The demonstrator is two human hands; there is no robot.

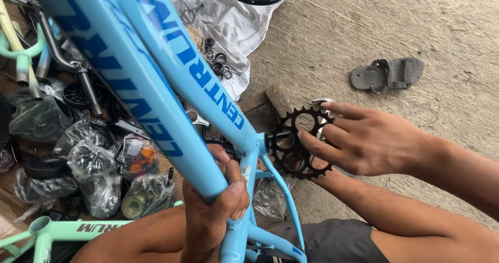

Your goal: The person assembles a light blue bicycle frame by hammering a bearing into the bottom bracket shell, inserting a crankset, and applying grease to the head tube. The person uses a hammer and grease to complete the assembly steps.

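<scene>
Sky-blue painted metal tubes of a bicycle frame cross the view from upper left to the bottom bracket at centre, above a bare concrete floor. A mint-green second frame lies at lower left, beside clear plastic bags of small parts; a crumpled grey plastic sheet carrying loose black rings lies at the top, and a grey strapped sandal rests well apart at right. The left hand is wrapped firmly around the blue tube just above the bracket. The right hand, fingers spread and pressed flat, holds a black toothed steel chainring against the bracket's side. Risks, as judged from this view: the chainring may sit tilted on its axle and bind if the spread fingers press unevenly; the sharp teeth lie touching the fingertips and could nick them should the ring turn; and the frame may swing if the left grip loosens.
</scene>
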